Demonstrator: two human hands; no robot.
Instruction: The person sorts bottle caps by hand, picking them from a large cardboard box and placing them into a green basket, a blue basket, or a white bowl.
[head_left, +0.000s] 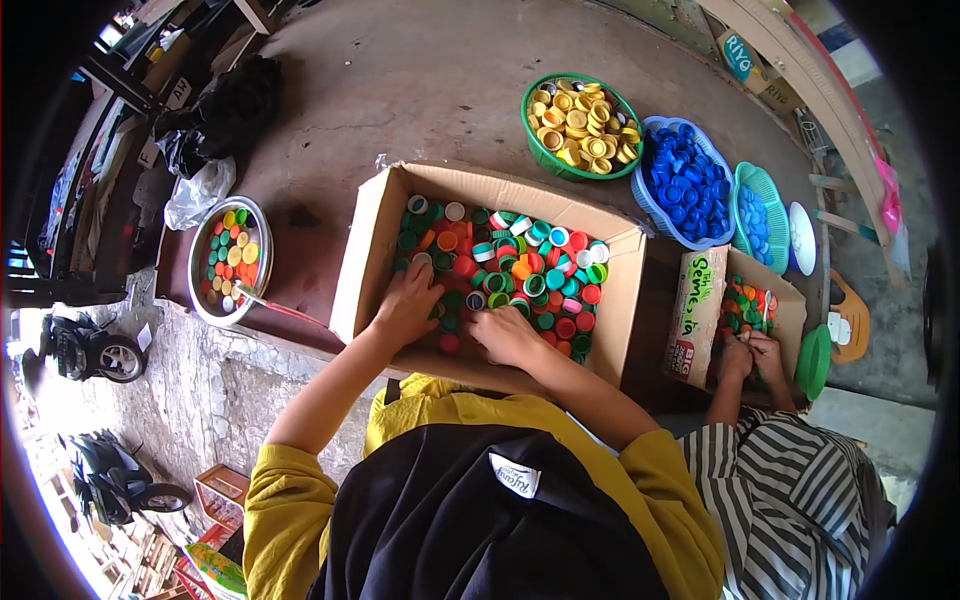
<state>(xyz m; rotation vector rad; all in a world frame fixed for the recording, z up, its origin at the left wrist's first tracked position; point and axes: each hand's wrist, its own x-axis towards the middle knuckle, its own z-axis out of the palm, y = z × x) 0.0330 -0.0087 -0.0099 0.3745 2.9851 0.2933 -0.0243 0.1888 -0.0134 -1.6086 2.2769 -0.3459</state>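
A brown tabletop [340, 90] stretches across the scene, seen from above through a round, wide lens. At its near edge is a person in a yellow long-sleeved top, a black cloth [480, 500] with a white label draped over the chest. To their right is a co-worker in black-and-white stripes [770, 490]. A large open cardboard box [368, 250] stands directly before the first person; a smaller, hand-lettered box [692, 310] stands before the co-worker, whose two hands are inside it, near more caps.

Beyond, toward the right, a blue basket [650, 212] holds dark blue caps, a green basket [545, 163] yellow ones, and a teal basket [762, 178] light blue ones. Left of the large box, a metal bowl [264, 250] contains green, orange and yellow caps.

Inside the large box, the person's left hand [410, 303] spreads its fingers down among the contents; the right hand [507, 335] curls just beside it. Whether either grips anything cannot be told. Smallest are the plastic caps [565, 328] around both hands, mixed red, green, orange, white and blue, covering the box's bottom.
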